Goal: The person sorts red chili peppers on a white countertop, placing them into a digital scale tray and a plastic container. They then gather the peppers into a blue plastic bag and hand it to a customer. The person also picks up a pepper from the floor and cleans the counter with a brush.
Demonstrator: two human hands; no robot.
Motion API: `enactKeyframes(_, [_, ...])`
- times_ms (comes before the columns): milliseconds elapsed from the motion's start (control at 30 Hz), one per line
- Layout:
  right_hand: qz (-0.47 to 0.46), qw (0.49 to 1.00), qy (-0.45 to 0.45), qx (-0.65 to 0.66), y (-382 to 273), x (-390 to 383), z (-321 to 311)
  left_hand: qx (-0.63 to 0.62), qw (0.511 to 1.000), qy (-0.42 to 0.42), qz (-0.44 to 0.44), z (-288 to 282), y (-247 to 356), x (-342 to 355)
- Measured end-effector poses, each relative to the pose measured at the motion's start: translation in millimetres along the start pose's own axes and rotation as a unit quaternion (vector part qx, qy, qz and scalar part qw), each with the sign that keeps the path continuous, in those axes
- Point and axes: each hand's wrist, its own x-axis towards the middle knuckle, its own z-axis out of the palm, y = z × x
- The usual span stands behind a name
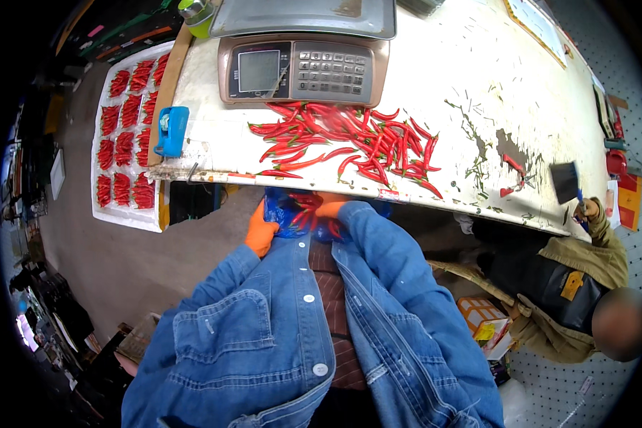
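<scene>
A blue plastic bag with red chillies inside is just below the front edge of the white table. My left hand, in an orange glove, grips the bag's left side. My right hand, also gloved orange, reaches into the bag at its right, fingers partly hidden among the chillies; I cannot make out what they hold. A loose pile of red chillies lies on the table above my hands, in front of a weighing scale.
A white tray of bunched chillies stands at left beside a blue tape dispenser. A green-lidded bottle is at back left. At right, a co-worker holds a dark flat tool. Boxes sit below the table.
</scene>
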Motion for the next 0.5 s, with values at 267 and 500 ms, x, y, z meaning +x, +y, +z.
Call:
enactKeyframes(267, [0.023, 0.989, 0.01, 0.146, -18, 6, -1, -0.021, 0.996, 0.047, -0.076, -22, 2, 13])
enactKeyframes(500, [0.2, 0.974, 0.105, 0.022, -5, -75, -9, -0.001, 0.992, 0.104, -0.072, -43, -30, 46])
